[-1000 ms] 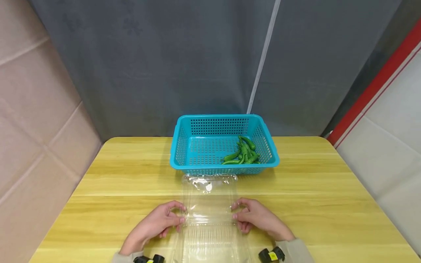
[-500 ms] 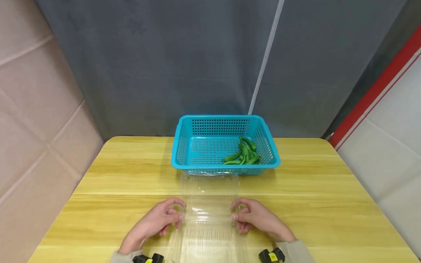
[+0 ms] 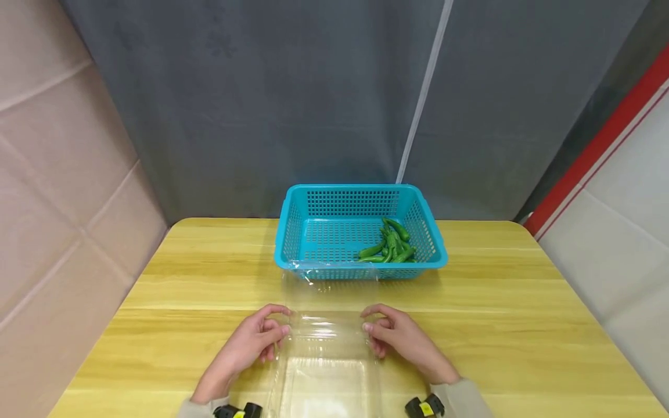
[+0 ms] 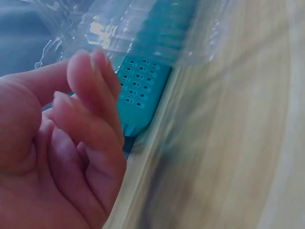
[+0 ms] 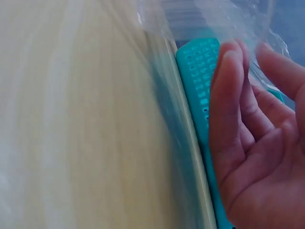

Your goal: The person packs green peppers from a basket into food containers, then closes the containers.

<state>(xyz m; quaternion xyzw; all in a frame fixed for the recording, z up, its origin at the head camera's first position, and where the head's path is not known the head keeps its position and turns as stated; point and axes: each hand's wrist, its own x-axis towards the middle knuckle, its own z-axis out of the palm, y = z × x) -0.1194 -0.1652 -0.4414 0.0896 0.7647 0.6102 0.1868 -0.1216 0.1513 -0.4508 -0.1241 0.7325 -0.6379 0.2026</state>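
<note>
A clear plastic clamshell box (image 3: 324, 371) lies unfolded between the two hands in the head view, its lid half reaching toward the basket. At its left edge, near the fold, the left hand (image 3: 256, 337) pinches it between thumb and fingers. The right hand (image 3: 399, 337) pinches the opposite edge in the same way. Both wrist views show the clear plastic at the fingertips of the left hand (image 4: 76, 129) and of the right hand (image 5: 257, 133). The box's near end runs out of the head view.
Behind the box stands a blue perforated basket (image 3: 360, 273) holding several green chili peppers (image 3: 392, 247) at its right side. The far edge of the box overlaps the basket's front rim in view. The wooden table (image 3: 512, 325) ends at a dark curtain (image 3: 261, 104).
Both hands have shifted slightly up and away from the body with the clear box. Its far edge now overlaps the basket's front wall in view.
</note>
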